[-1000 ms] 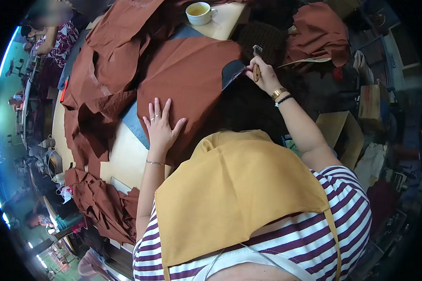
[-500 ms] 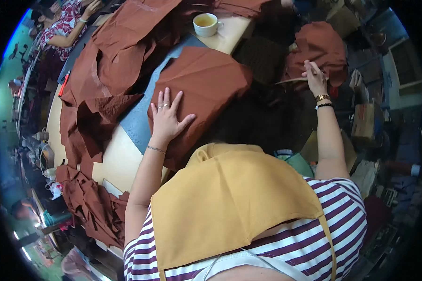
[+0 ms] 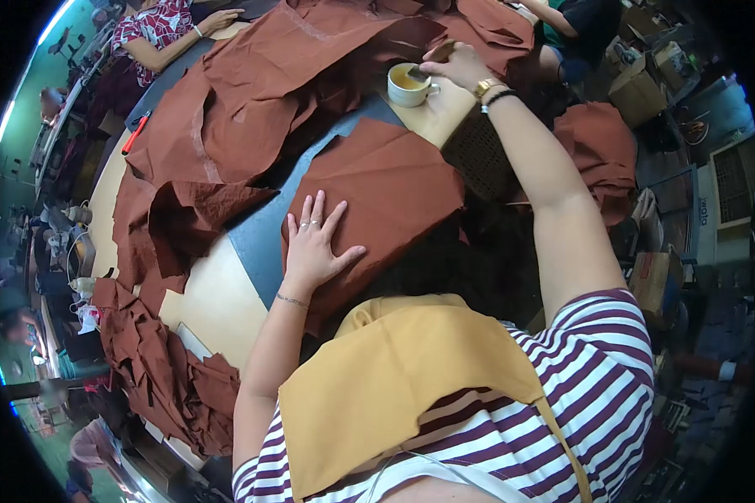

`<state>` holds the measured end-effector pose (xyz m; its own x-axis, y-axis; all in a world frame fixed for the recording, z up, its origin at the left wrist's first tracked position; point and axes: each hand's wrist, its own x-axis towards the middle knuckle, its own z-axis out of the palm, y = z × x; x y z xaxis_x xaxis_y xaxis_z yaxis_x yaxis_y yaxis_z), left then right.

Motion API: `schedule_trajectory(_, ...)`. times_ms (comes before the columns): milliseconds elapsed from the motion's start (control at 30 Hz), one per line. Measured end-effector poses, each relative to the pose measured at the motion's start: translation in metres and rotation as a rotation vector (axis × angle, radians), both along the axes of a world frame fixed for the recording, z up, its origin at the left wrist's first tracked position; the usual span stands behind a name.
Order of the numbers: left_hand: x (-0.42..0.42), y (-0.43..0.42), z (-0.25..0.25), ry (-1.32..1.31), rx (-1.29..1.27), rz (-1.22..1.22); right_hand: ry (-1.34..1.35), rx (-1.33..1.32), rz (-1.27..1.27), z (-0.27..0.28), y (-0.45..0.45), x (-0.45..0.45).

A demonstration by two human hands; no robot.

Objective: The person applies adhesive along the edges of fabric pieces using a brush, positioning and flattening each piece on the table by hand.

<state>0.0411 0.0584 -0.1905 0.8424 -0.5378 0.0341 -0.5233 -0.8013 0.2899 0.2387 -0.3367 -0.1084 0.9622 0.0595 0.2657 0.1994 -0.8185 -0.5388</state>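
Observation:
My left hand lies with spread fingers on a rust-brown fabric piece, which rests over a blue-grey board on the table. Up at the white cup, my right hand is closed round a small brush, its head at the rim of the cup. Yellowish stuff shows inside the cup.
Rust-brown fabric covers the table's far side, and a crumpled heap lies at lower left. A red tool lies near the left edge. Two people are across the table. Dark mesh stands beside the cup; boxes are at right.
My right hand has moved from the stool-side fabric at right to the cup. The dark piece seen earlier at the fabric's edge is gone. My left hand stays on the fabric.

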Motion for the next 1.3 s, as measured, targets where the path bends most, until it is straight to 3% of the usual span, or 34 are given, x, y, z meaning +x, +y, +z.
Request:
schedule_trajectory(67, 0.0, 0.0, 0.0, 0.016, -0.011, 0.006, 0.017, -0.162, -0.031, -0.013, 0.007, 0.023)
schedule_trajectory(200, 0.0, 0.001, 0.002, 0.014, -0.025, 0.013, 0.065, -0.205, -0.098, -0.032, 0.0, 0.042)
schedule_trajectory(300, -0.001, 0.001, 0.003, 0.013, -0.041, 0.02, 0.318, 0.315, -0.123, -0.037, -0.006, 0.043)
schedule_trajectory(433, 0.001, 0.0, 0.002, 0.012, -0.055, 0.016, 0.077, 0.681, -0.113, -0.025, -0.008, 0.022)
schedule_trajectory(467, 0.002, 0.002, 0.002, 0.015, -0.05, 0.013, 0.098, 0.551, -0.11, -0.025, -0.018, 0.025)
schedule_trajectory(567, 0.001, 0.004, -0.002, -0.009, -0.047, 0.004, -0.193, 0.093, -0.027, -0.015, -0.015, -0.008)
schedule_trajectory(733, 0.002, 0.021, -0.002, -0.038, -0.001, -0.012, -0.228, -0.121, 0.09, -0.017, 0.008, -0.062)
schedule_trajectory(833, 0.005, 0.023, -0.006, -0.077, 0.019, -0.041, -0.024, 0.101, 0.045, 0.0, 0.033, -0.113)
schedule_trajectory(867, 0.007, 0.022, -0.006, -0.081, 0.026, -0.049, 0.083, 0.383, 0.04, 0.002, 0.036, -0.127)
schedule_trajectory(1000, 0.018, 0.019, -0.009, -0.092, 0.023, -0.089, 0.06, 0.876, -0.189, 0.022, 0.046, -0.21)
schedule_trajectory(1100, 0.02, 0.019, -0.008, -0.088, 0.034, -0.103, 0.023, 0.634, -0.201, 0.004, 0.036, -0.257)
schedule_trajectory(1167, 0.021, 0.024, -0.009, -0.084, 0.045, -0.106, -0.076, 0.289, -0.279, -0.015, 0.039, -0.278)
schedule_trajectory(1300, 0.018, 0.032, -0.01, -0.066, 0.042, -0.1, -0.098, 0.239, -0.25, -0.023, 0.068, -0.298)
